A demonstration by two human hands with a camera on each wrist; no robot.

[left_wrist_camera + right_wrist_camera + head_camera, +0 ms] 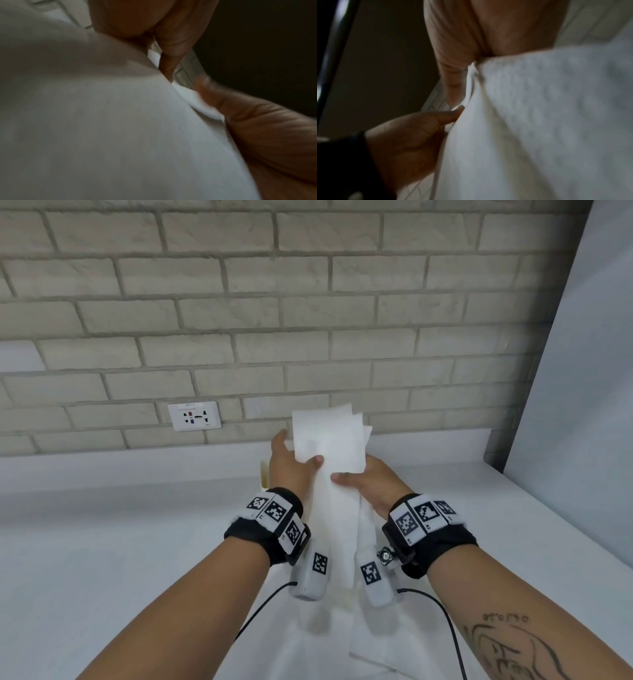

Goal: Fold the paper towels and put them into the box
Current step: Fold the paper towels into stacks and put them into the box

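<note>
A long strip of white paper towels (328, 440) is held up above the white counter (102, 542). Its top stands above both hands and its lower part hangs between my wrists down to the counter. My left hand (291, 465) grips the strip's left edge, thumb on the front. My right hand (364, 481) grips the right edge just below, thumb also on the front. In the left wrist view the towel (102, 121) fills the frame, pinched between thumb and fingers (171, 33). In the right wrist view the embossed towel (539, 121) is pinched the same way. A pale cream edge (264, 474), perhaps the box, peeks out behind my left hand.
A brick wall with a socket plate (194, 416) runs along the back of the counter. A tall white panel (582, 371) stands at the right. Black cables (448, 631) run from both wrist units towards me.
</note>
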